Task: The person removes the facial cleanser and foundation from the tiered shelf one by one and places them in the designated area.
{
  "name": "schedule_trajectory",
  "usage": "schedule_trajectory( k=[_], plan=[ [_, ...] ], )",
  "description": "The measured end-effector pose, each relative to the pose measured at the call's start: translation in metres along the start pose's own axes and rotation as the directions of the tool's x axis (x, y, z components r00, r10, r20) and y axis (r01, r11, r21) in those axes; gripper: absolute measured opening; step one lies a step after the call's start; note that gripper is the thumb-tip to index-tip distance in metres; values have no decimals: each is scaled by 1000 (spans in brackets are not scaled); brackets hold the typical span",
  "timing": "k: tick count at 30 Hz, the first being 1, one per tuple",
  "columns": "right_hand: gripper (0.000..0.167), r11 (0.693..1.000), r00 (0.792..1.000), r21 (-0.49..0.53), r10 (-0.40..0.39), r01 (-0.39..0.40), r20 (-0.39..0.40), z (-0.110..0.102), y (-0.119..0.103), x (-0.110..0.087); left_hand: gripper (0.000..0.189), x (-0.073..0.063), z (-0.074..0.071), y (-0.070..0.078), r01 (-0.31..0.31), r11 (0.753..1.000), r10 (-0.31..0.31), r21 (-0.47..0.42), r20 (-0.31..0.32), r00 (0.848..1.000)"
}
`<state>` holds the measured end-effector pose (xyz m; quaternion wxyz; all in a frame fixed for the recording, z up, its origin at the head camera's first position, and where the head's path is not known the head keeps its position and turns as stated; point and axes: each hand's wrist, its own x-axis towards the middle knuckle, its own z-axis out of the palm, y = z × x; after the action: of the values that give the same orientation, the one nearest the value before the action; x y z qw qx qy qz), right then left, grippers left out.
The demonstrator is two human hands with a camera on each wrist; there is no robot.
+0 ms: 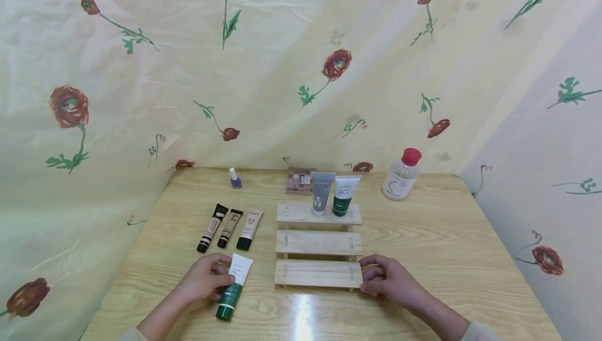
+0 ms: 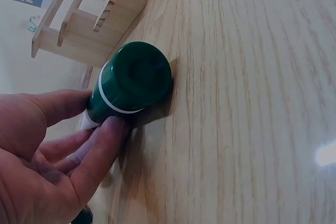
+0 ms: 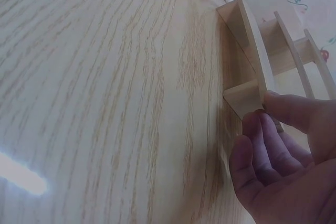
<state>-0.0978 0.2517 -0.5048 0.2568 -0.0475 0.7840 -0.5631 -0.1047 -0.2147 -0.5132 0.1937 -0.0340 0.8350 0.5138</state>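
Note:
My left hand (image 1: 207,279) pinches a white squeeze tube with a green lower part and green cap (image 1: 234,286), left of the wooden stand. The left wrist view shows the tube's green cap (image 2: 140,74) facing the camera, with thumb and fingers at its sides. The three-tier wooden display stand (image 1: 317,273) is at the table's middle. At the right end of its lowest tier, my right hand (image 1: 385,278) grips the board (image 3: 254,51) between thumb and curled fingers. On the top tier stand a grey tube (image 1: 322,195) and another white-and-green tube (image 1: 345,196).
Left of the stand lie a black-capped striped tube (image 1: 212,227), a gold-brown tube (image 1: 230,228) and a beige BB tube (image 1: 250,229). Farther back are a purple nail polish bottle (image 1: 235,179), an eyeshadow palette (image 1: 297,180) and a red-capped clear bottle (image 1: 400,176). Floral cloth (image 1: 263,95) hangs behind.

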Motion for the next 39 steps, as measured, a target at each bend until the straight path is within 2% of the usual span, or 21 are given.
schedule_trajectory(
  k=[9, 15, 19, 23, 27, 30, 34, 39],
  plan=[
    [58, 1000, 1000, 1, 6, -6, -5, 1, 0, -1, 52, 2, -1, 0, 4, 1000, -4, 27, -21, 1000],
    [58, 1000, 1000, -9, 8, -9, -12, 0, 1, 0, 47, 4, -6, -1, -1, 997, 3, 83, -26, 1000],
    [59, 1000, 1000, -13, 8, -8, -8, 0, 1, 1, 45, 9, -14, -1, -57, 989, 58, 133, -6, 998],
    [59, 1000, 1000, -17, 7, -7, -11, 0, 0, 0, 40, 18, -23, 8, -141, 965, 150, 220, -21, 989],
    [58, 1000, 1000, -19, 8, -8, -13, 0, 0, 1, 34, 31, -28, 33, -250, 917, 281, 311, -58, 958],
    [58, 1000, 1000, -18, 7, -8, -12, -1, 1, 1, 32, 40, -26, 58, -341, 879, 384, 332, -71, 921],
    [57, 1000, 1000, -14, -4, 4, -9, -1, 1, 0, 33, 52, -16, 92, -443, 849, 477, 288, -59, 877],
    [58, 1000, 1000, -9, -2, 2, -12, 0, 1, -1, 41, 67, 5, 130, -523, 834, 530, 176, 8, 848]
  ],
)
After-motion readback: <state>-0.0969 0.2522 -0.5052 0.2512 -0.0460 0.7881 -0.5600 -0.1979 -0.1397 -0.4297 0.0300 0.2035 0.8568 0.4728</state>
